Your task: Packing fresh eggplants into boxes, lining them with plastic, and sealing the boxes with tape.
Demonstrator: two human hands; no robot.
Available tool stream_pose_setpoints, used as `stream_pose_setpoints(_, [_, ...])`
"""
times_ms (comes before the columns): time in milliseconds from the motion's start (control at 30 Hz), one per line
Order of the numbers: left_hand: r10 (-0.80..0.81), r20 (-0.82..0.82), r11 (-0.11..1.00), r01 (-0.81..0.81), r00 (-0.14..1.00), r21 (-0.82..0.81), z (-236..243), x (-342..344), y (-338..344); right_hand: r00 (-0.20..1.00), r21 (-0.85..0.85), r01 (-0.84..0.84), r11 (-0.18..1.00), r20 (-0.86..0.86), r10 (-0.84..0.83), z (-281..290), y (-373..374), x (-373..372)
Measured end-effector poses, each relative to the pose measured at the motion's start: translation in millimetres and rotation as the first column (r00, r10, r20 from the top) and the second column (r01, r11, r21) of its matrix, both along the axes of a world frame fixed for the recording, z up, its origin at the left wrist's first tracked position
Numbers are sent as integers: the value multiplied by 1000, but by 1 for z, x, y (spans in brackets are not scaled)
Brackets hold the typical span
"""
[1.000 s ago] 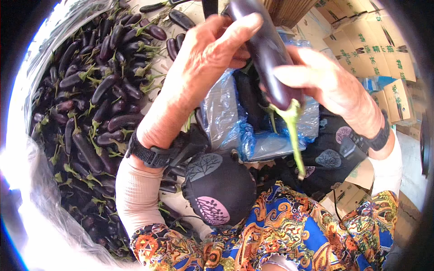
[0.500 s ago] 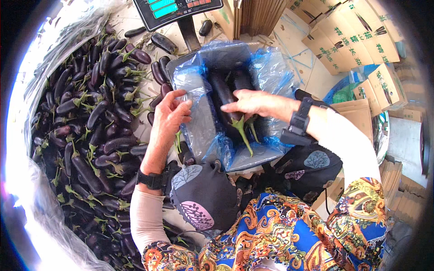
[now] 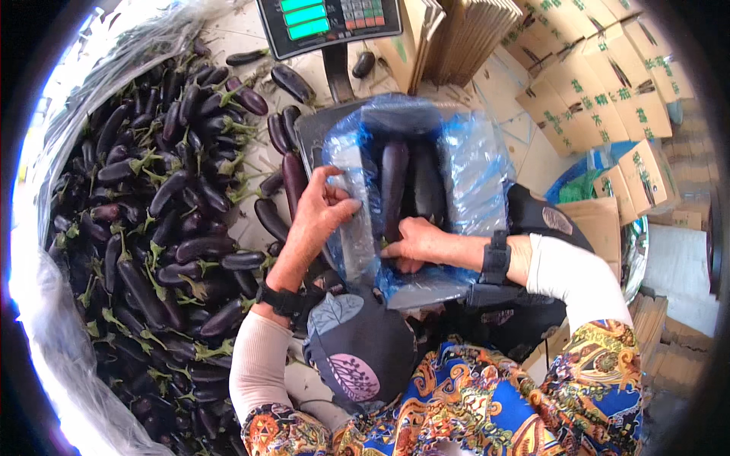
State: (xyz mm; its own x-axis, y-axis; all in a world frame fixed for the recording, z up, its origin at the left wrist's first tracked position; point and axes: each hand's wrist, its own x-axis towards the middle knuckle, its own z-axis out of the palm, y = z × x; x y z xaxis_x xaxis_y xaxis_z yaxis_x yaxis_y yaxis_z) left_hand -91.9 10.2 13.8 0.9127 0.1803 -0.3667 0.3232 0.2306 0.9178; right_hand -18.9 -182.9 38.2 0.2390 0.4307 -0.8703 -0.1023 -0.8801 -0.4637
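Observation:
Two dark purple eggplants, a left one (image 3: 394, 178) and a right one (image 3: 427, 186), lie side by side lengthwise in an open box lined with blue plastic film (image 3: 477, 175). My right hand (image 3: 420, 245) is closed at the near, stem end of the left eggplant; its fingers cover the stems. At the box's left side, my left hand (image 3: 318, 216) has curled fingers, with thumb and fingertips at the edge of the liner. The box stands on a dark scale platform (image 3: 310, 137).
A large heap of eggplants (image 3: 175, 251) covers the left floor, bordered by clear plastic sheeting (image 3: 57, 304). Loose eggplants lie beside the box. Behind it stands the scale's display (image 3: 327, 23), next to folded cardboard (image 3: 471, 38). Printed cartons (image 3: 593, 83) are at the right.
My right hand has drawn nearer to me, from over the middle of the eggplants to their stem ends. The eggplants now lie straighter. The whole view has shifted slightly.

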Motion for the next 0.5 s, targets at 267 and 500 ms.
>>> stream_pose_setpoints(267, [11, 18, 999, -11, 1000, 37, 20, -5, 1, 939, -68, -296, 953, 161, 303, 31, -1, 42])
stream_pose_setpoints(500, [421, 89, 906, -415, 903, -79, 18, -24, 21, 975, -27, -142, 989, 171, 145, 43, -4, 60])
